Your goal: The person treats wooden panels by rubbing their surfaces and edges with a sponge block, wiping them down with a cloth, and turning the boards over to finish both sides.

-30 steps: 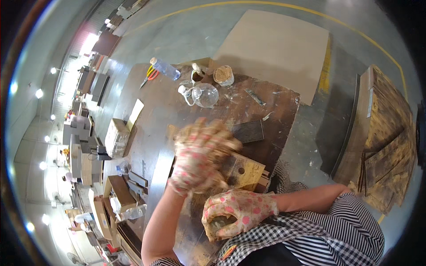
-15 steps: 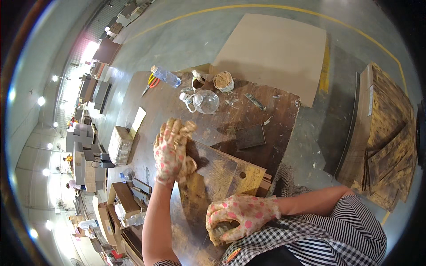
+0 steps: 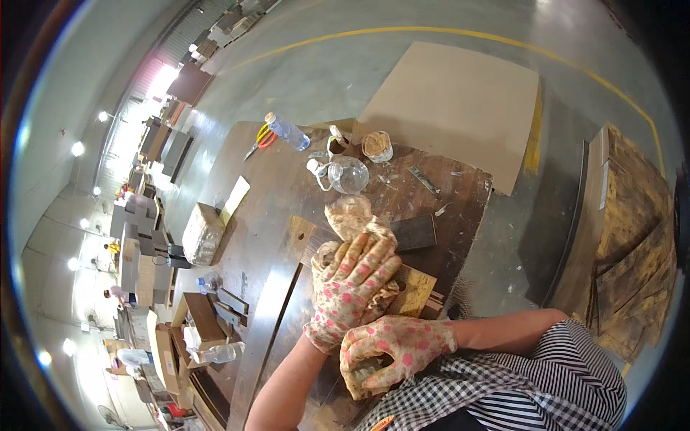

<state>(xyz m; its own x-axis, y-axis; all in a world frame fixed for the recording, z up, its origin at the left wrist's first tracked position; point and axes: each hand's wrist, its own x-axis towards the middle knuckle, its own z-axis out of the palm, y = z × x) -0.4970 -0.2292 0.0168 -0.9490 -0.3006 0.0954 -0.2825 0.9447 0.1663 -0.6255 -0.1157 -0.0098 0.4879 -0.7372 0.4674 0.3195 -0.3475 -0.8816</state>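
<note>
My left hand (image 3: pixel 348 287), in a white glove with pink dots, presses a stained, crumpled rag (image 3: pixel 352 215) onto a wooden board (image 3: pixel 413 287). The rag bunches out beyond the fingertips and beside the palm. A hole shows near the board's far left corner, and its surface is blotched yellow and dark. Close to my body, my right hand (image 3: pixel 395 352), gloved alike, curls its fingers beside the left wrist. What lies inside the right fingers, if anything, is hidden. Just past the rag is a dark rectangular block (image 3: pixel 415 233).
On the brown worktable (image 3: pixel 273 187) stand a clear jug (image 3: pixel 348 175), a water bottle (image 3: pixel 287 133), a tub (image 3: pixel 377 146) and scissors (image 3: pixel 263 138). A wrapped block (image 3: pixel 203 235) sits at the left. Stacked boards (image 3: pixel 632 237) are at the right; a large tan sheet (image 3: pixel 453 108) lies beyond.
My left hand has moved right and nearer with the rag, across the board toward my right hand. My right hand stays in nearly the same place. The whole view has shifted slightly.
</note>
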